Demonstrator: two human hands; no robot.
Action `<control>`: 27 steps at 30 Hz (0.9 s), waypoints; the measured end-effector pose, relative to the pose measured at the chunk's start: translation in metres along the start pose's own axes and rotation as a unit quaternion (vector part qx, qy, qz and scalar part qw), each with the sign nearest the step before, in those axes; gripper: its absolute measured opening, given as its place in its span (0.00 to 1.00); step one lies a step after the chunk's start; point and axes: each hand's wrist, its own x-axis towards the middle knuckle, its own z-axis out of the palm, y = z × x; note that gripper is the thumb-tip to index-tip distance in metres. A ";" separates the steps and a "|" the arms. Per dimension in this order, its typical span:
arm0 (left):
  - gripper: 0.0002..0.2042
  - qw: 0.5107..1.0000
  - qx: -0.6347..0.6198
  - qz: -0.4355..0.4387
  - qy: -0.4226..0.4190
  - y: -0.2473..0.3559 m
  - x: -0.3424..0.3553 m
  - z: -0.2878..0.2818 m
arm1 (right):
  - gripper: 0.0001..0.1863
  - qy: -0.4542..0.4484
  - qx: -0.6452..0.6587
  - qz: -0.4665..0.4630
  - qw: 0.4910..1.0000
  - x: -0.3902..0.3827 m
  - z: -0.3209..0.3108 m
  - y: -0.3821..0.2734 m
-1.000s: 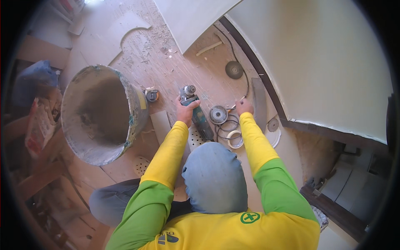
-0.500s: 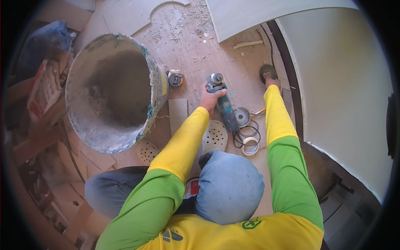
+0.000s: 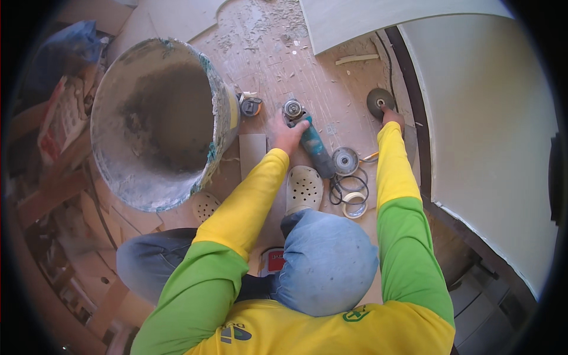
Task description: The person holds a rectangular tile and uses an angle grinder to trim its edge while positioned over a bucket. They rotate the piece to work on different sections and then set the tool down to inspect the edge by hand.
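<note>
My left hand [image 3: 287,133] grips a teal and black angle grinder [image 3: 316,148], its spindle facing up near my fingers. My right hand [image 3: 391,118], farther right, has its fingers on a dark round disc [image 3: 377,99] at its centre hole, partly hiding the underside of that grip. Between my arms lie a silver round disc [image 3: 345,161], a coiled black cord [image 3: 337,191], a roll of pale tape [image 3: 354,212] and a thin orange-tipped item [image 3: 370,159]. A perforated pale clog [image 3: 303,186] is below the grinder.
A large crusted bucket [image 3: 105,121] stands left, with an orange-black tape measure [image 3: 251,106] beside it. Large pale boards [image 3: 473,118] fill the right; debris and offcuts [image 3: 272,29] cover the floor ahead. A blue bag [image 3: 68,50] and timber pieces lie far left.
My right hand has moved forward from the orange-tipped item onto the dark disc. The grinder in my left hand has tilted, turning its spindle upward. The view has shifted too.
</note>
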 end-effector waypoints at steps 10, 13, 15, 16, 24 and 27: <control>0.20 0.954 0.192 0.221 0.059 0.043 0.001 -0.021 | 0.13 -0.251 0.514 -0.018 0.820 -0.037 0.002 0.053; 0.18 0.954 0.183 0.233 0.040 0.050 -0.005 -0.017 | 0.12 -0.281 0.518 -0.036 0.807 -0.073 -0.001 0.069; 0.17 0.953 0.181 0.240 0.041 0.050 -0.007 -0.017 | 0.12 -0.312 0.521 -0.037 0.794 -0.090 0.000 0.074; 0.15 0.948 0.163 0.269 0.051 0.046 -0.003 -0.018 | 0.12 -0.348 0.524 -0.039 0.777 -0.100 0.002 0.073; 0.19 0.961 -0.214 -0.123 -0.122 0.045 0.020 -0.034 | 0.10 -0.424 0.507 -0.056 0.748 -0.135 0.019 0.040; 0.19 0.935 -0.275 -0.150 -0.166 0.047 0.021 -0.045 | 0.10 -0.435 0.505 -0.061 0.743 -0.143 0.021 0.026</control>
